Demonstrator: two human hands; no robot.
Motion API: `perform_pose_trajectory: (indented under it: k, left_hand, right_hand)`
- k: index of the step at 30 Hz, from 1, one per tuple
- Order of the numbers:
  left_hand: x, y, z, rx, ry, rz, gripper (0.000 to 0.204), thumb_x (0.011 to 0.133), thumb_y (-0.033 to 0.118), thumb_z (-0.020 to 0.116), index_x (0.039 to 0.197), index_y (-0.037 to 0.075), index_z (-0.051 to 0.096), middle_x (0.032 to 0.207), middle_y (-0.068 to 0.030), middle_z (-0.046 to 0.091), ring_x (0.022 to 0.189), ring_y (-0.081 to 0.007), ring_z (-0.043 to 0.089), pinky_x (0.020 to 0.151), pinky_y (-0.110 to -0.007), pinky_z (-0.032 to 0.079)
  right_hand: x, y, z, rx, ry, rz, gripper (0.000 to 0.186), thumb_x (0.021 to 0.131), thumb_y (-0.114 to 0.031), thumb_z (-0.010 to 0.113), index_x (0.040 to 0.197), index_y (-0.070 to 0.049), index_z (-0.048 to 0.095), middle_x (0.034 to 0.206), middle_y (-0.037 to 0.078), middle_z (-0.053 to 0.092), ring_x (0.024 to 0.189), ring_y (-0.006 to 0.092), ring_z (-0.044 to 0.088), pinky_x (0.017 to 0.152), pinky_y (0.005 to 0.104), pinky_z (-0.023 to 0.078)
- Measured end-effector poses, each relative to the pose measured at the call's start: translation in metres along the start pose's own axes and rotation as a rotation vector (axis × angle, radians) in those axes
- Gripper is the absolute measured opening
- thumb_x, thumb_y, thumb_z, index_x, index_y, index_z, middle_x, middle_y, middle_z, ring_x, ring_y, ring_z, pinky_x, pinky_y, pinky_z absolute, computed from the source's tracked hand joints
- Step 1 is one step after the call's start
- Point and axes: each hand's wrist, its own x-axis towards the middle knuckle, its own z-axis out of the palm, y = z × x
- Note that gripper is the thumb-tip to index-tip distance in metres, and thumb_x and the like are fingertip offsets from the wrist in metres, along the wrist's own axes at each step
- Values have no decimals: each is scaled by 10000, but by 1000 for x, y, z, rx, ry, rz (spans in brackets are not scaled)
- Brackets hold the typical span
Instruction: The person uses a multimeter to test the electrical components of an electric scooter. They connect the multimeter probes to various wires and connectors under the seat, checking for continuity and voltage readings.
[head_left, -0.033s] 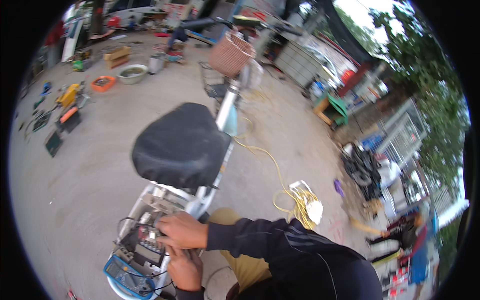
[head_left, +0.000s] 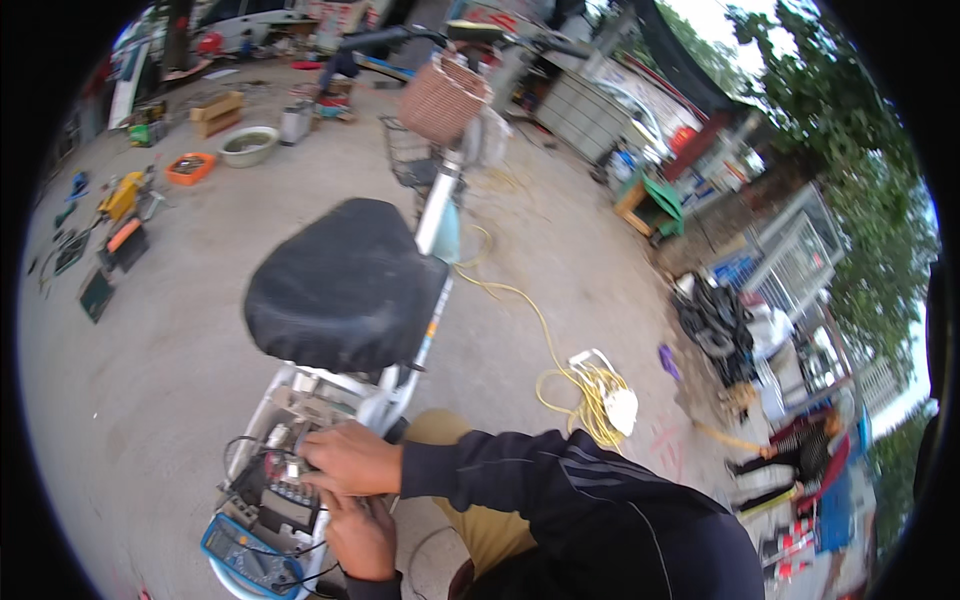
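Over a narrow, white-edged compartment [head_left: 268, 408], curled hands [head_left: 352, 460] near a boxy multimeter [head_left: 250, 562], grip impossible to tell.

The head-worn fisheye camera looked down, near the bare, dark-sleeved right hand [head_left: 350, 458] and similarly sleeved left hand [head_left: 362, 542].

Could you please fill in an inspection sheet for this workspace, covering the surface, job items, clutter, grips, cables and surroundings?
Surface: grey ground.
Job's things: white scooter with black seat; rear compartment open; blue meter at its near end.
Clutter: orange tray, pale basin and cardboard box, upper left.
Grips: right hand reaches over the compartment, left hand just below it; fingers bent, anything held is hidden.
Cables: black leads by the meter; yellow cable in loose loops right of the scooter.
Surroundings: another person at right; leafy tree at upper right.
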Motion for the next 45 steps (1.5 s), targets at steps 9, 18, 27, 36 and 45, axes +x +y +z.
perform_pose_trajectory:
  k: [9,18,27,36,45]
  left_hand:
    - [-4,1,-1,-21,-38,-64,668,926,77,730,1528,-46,468,1520,-399,516,978,-555,694,761,-560,566]
    - [-1,6,-2,-13,-19,-42,575,947,38,711,1477,-61,511,1394,-383,585,1028,-569,669,788,-581,545]
    - [1,8,-3,-40,-21,-36,559,950,13,691,1475,-59,513,1303,-355,605,897,-524,690,717,-566,523]
    - [-3,7,3,-57,1,-96,554,957,-20,688,1483,-48,517,1401,-322,583,819,-428,750,679,-512,549]
    - [-6,5,10,10,2,-113,632,960,-19,708,1541,-81,468,1459,-362,556,801,-385,766,703,-461,575]
  right_hand:
    - [1,7,15,47,-11,-20,353,925,-309,769,1069,4,692,999,145,703,970,370,726,815,491,570]
    - [7,13,15,123,52,-49,308,896,-299,757,939,3,713,911,165,718,889,390,732,772,509,566]
    - [11,25,15,203,112,-133,298,860,-319,793,863,-32,716,864,124,698,831,359,720,721,492,549]
    - [10,28,23,213,156,-186,317,844,-302,829,842,-24,677,860,118,677,802,364,696,724,487,540]
    - [10,29,27,255,223,-217,318,860,-286,828,834,-11,672,837,119,664,757,344,693,686,478,539]
